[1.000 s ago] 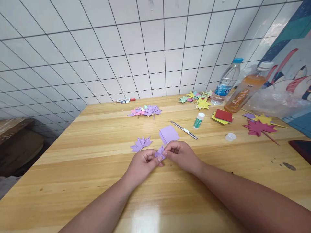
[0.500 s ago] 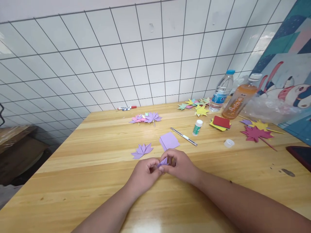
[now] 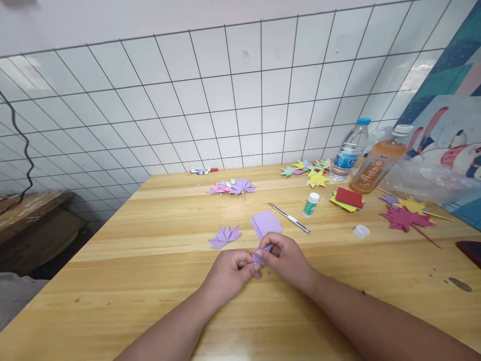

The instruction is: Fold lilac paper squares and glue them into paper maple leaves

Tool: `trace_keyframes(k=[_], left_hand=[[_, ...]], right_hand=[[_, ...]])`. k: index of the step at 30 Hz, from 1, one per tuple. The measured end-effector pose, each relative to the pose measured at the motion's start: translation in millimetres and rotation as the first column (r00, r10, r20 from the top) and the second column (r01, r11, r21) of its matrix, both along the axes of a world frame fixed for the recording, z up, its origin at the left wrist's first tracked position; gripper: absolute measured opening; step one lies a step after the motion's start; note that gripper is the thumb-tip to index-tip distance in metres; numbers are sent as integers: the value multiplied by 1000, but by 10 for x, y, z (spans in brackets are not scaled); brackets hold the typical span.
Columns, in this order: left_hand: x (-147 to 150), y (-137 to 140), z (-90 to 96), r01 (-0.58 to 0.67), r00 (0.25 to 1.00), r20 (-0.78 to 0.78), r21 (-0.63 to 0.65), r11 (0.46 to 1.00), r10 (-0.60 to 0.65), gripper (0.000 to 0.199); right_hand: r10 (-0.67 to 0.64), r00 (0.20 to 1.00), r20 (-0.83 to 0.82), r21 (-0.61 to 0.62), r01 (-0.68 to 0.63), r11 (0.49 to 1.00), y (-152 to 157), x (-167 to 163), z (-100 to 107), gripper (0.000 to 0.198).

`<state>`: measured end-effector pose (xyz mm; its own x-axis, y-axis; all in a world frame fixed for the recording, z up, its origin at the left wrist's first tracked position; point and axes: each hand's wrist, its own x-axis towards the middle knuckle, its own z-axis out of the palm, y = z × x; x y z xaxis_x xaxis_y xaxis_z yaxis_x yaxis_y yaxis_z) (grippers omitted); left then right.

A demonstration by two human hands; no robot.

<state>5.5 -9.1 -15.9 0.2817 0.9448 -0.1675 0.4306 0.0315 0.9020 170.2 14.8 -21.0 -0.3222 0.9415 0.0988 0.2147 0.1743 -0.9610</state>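
Note:
Between my two hands is a small folded piece of purple paper (image 3: 258, 257), partly covered by the fingers. My left hand (image 3: 230, 271) pinches its lower left edge. From the upper right, my right hand (image 3: 284, 254) grips it with thumb and fingers. Just beyond the hands lies a stack of square purple paper (image 3: 267, 223). To its left rests a purple folded-paper leaf (image 3: 225, 237) with pointed lobes. A slim utility knife (image 3: 290, 218) lies slantwise to the right of the stack.
A glue stick (image 3: 311, 205) stands uncapped, its white cap (image 3: 361, 231) further right. Red and yellow paper (image 3: 348, 197), a water bottle (image 3: 349, 150) and an orange drink bottle (image 3: 379, 163) stand behind. Paper leaves (image 3: 242, 187) and markers (image 3: 204, 171) lie near the tiled wall.
My fingers have shifted on the purple piece, which now shows a flatter face instead of a pointed fold. The whole view has swung slightly, moving everything right and down.

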Motion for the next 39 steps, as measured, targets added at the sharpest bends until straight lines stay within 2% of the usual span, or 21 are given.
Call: trace_keyframes(k=[4, 7, 10, 12, 15, 16, 19, 21, 22, 24, 26, 27, 29, 31, 34, 36, 38, 39], left_hand=[[11, -31, -20, 7, 1000, 20, 15, 1000, -7, 28], [-19, -7, 38, -23, 998, 66, 91, 996, 17, 23], [-150, 87, 152, -174, 984, 74, 256, 951, 160, 29], [-282, 170, 199, -239, 961, -47, 354, 904, 272, 27], [-461, 272, 165, -148, 877, -321, 525, 838, 357, 30], [-500, 291, 131, -111, 845, -393, 535, 837, 363, 38], [-544, 307, 26, -45, 808, -517, 422, 906, 281, 57], [-532, 298, -9, -42, 800, -542, 376, 925, 257, 60], [-521, 291, -10, -45, 797, -546, 372, 927, 258, 60], [-494, 276, 12, -53, 791, -549, 376, 925, 268, 57], [-467, 258, 53, -60, 788, -552, 373, 926, 273, 56], [-453, 246, 75, -60, 789, -552, 370, 927, 271, 56], [-426, 220, 112, -50, 798, -545, 366, 929, 258, 57], [-403, 188, 138, -31, 812, -536, 357, 934, 232, 55], [-383, 123, 162, 55, 849, -514, 310, 949, 118, 43], [-378, 62, 182, 179, 866, -499, 275, 945, -18, 42], [-372, -6, 212, 314, 844, -514, 247, 917, -151, 49], [-366, -39, 231, 361, 822, -536, 235, 902, -189, 53]], right_hand=[[35, 999, -6, -23, -35, 999, -9, -8, -6, 14], [5, 1000, -23, -15, -5, 1000, 35, 29, -12, 16], [-109, 993, -41, 19, 110, 994, 123, 117, 14, 28], [-177, 984, 8, 68, 176, 982, 186, 182, 39, 36], [-217, 970, 107, 118, 204, 972, 264, 250, 51, 39], [-220, 963, 156, 140, 199, 970, 284, 261, 50, 41], [-280, 924, 261, 290, 201, 936, 325, 284, 52, 45], [-406, 892, 199, 432, 292, 853, 338, 311, 69, 36], [-496, 860, 120, 487, 385, 784, 342, 333, 80, 31], [-673, 736, -72, 531, 600, 599, 351, 395, 101, 29], [-788, 578, -211, 514, 752, 414, 373, 467, 110, 38], [-820, 520, -240, 507, 787, 351, 392, 502, 109, 46], [-860, 457, -228, 498, 813, 300, 443, 555, 93, 59], [-894, 420, -155, 460, 832, 311, 505, 588, 61, 72], [-905, 425, 17, 380, 835, 399, 598, 620, -19, 84], [-867, 490, 92, 320, 810, 492, 657, 652, -94, 84], [-798, 594, 103, 249, 761, 599, 710, 696, -172, 77], [-769, 630, 110, 237, 735, 636, 732, 719, -205, 70]])
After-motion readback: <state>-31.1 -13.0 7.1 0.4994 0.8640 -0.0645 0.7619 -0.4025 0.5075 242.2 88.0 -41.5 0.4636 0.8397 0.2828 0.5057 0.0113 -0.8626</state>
